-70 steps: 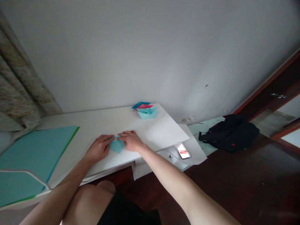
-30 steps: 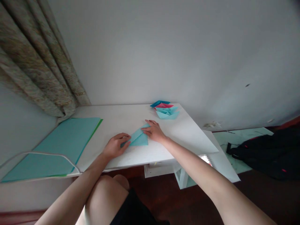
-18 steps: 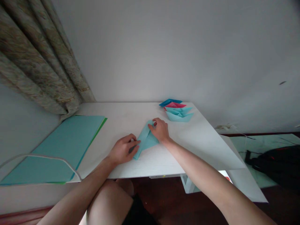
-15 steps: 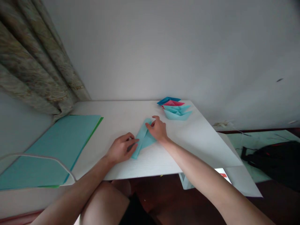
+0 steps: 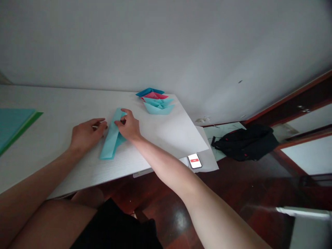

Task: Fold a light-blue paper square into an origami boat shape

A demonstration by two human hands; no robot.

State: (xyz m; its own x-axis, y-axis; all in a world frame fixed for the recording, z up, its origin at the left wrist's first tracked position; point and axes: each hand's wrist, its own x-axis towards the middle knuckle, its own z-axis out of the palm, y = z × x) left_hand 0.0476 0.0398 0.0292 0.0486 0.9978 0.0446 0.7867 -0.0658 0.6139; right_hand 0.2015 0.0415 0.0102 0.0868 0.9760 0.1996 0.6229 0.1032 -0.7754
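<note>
One folded turquoise paper [image 5: 110, 138] lies partly under the right hand [image 5: 130, 127]

Dim, soft light overall; wall [image 5: 124, 45] grey with a paler patch toward the right, faint soft shadows on the surface [image 5: 166, 133] near the hands [image 5: 129, 127]. Glare spot on the dark floor [image 5: 178, 218], phone screen [image 5: 194, 160] brightest thing in view. Wide-angle stretch at the edges, backpack [image 5: 246, 143] crushed to black, lower right smeared by blur, top-right corner dark
</note>
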